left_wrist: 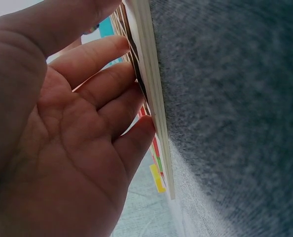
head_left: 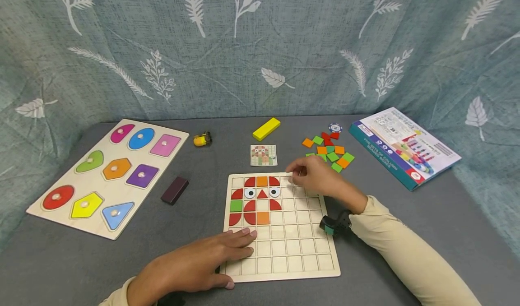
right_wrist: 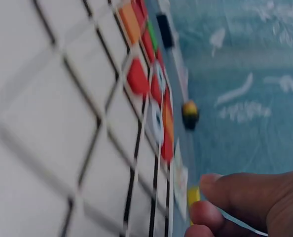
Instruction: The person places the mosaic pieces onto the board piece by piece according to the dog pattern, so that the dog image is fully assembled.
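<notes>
A wooden grid board [head_left: 300, 252] lies on the grey table in front of me. Its upper left cells hold red, orange and green tiles and two eye tiles [head_left: 256, 200]. My left hand [head_left: 241, 258] rests flat on the board's near left corner, fingers straight; the left wrist view shows those fingers [left_wrist: 112, 98] on the board's edge [left_wrist: 154, 98]. My right hand [head_left: 293, 173] hovers at the board's top edge beside the pattern, fingertips curled together. In the right wrist view those fingertips [right_wrist: 205, 202] hang over the blurred grid [right_wrist: 48, 98]. Whether they pinch a tile is hidden.
Loose coloured tiles [head_left: 331, 152] and a poker chip [head_left: 335, 127] lie behind the board on the right. A pattern card [head_left: 263, 155], yellow block [head_left: 266, 128] and small yellow toy [head_left: 201, 139] sit behind it. A dark block [head_left: 174, 190], shape puzzle [head_left: 109, 175] and box [head_left: 404, 146] flank it.
</notes>
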A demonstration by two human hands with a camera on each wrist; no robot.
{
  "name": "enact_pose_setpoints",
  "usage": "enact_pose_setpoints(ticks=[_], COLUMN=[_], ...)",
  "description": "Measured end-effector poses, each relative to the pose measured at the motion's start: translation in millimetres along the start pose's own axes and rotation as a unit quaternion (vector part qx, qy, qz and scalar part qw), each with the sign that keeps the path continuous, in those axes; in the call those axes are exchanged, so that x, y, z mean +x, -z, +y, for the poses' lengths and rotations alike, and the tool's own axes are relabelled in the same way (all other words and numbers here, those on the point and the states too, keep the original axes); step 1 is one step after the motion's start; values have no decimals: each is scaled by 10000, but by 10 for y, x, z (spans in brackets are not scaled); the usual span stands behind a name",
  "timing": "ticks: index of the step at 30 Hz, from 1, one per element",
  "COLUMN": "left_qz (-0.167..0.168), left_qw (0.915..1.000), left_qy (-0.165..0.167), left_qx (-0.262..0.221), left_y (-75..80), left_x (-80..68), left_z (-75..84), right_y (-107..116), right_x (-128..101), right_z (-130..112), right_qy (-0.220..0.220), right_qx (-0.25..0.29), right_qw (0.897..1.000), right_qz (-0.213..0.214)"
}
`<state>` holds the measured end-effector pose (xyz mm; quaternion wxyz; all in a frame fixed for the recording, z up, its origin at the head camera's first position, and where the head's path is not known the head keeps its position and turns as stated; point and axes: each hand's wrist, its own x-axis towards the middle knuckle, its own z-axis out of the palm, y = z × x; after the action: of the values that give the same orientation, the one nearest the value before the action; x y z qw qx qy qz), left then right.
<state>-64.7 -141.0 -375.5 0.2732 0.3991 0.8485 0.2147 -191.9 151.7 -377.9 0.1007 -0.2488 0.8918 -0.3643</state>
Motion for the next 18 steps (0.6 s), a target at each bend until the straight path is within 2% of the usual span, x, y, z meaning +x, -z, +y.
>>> enact_pose_setpoints(ticks=[4,8,18], left_qz=[2,-5,9], left_qw=[10000,10000,10000], left_qy=[4,47,38], left_qx=[-19,-64,-68], left_y=[-1,-4,-14], left_x=[-2,-1,-9], left_z=[1,0,-1], right_y=[134,247,478], right_x=[49,108,218], right_z=[179,313,636], right_qy=[-261,-482,-873], right_qx=[59,-119,-442], right_qw=[9992,9961,9822], right_qz=[299,726,1606])
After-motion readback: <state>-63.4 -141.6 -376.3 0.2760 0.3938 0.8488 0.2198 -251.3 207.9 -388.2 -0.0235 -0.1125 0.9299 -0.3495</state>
